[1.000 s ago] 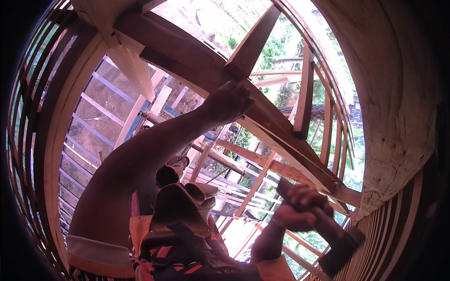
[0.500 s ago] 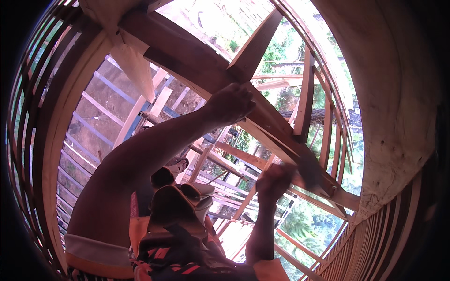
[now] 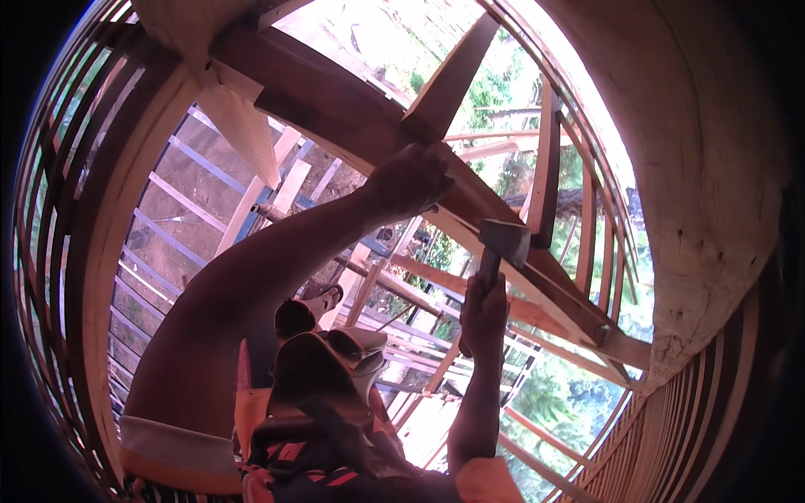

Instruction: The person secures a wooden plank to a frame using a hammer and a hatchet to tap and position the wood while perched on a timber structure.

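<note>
My right hand [image 3: 485, 314] is wrapped round the handle of a hatchet [image 3: 506, 243]. Its broad metal head points up and away, in front of the lower part of a long wooden beam [image 3: 344, 113]. I cannot tell whether the head touches the wood. My left hand [image 3: 409, 184] is closed in a fist against that beam, close to where a short upright timber [image 3: 453, 75] meets it. Whatever its fingers hold, if anything, is hidden.
A thick pale timber [image 3: 704, 168] curves down the right side. Slatted framing [image 3: 84, 151] stands at the left. Below lie crossing battens [image 3: 193, 163] over bare ground, with gaps between them. Green plants show beyond. A tool pouch [image 3: 319, 377] hangs at my waist.
The hatchet, smeared by motion over the beam before, has swung up and to the left with my right hand and now shows sharply. My left hand has hardly moved.
</note>
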A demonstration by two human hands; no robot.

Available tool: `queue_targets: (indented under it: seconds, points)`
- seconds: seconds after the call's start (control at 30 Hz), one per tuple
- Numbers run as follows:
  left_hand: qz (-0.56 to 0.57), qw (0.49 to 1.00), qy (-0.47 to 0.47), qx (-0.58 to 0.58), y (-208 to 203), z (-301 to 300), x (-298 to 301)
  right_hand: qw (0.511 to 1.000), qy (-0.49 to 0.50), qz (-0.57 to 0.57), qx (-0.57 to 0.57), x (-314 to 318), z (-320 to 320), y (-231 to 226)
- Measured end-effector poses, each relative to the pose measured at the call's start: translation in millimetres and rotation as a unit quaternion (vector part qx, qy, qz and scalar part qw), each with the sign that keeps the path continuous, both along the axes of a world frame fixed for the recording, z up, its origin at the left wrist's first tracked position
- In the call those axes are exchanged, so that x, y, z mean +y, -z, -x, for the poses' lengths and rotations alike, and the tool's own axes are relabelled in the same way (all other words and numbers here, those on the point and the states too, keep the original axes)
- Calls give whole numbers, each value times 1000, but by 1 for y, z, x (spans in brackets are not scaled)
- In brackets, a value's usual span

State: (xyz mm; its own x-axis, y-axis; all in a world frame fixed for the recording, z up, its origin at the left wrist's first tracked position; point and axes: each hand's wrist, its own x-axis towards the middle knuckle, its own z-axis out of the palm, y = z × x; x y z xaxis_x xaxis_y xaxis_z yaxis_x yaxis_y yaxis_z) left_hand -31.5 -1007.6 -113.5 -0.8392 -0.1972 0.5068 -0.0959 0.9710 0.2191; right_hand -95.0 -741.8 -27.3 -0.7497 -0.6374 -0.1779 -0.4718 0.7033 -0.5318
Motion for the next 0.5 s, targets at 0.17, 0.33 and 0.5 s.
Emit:
queue_targets:
  seconds: [0.17, 0.33, 0.5]
  points:
    - [-15, 1000, 15, -15, -6, -8, -1, 860, -69, 502, -54, -10, -44, -91]
    - [24, 1000, 6, -13, -8, 1, -3, 928, -55, 367, -1, 0, -14, -31]
    - [34, 996, 12, -81, -4, -10, -8, 965, 72, 166, -190, -13, -28, -40]
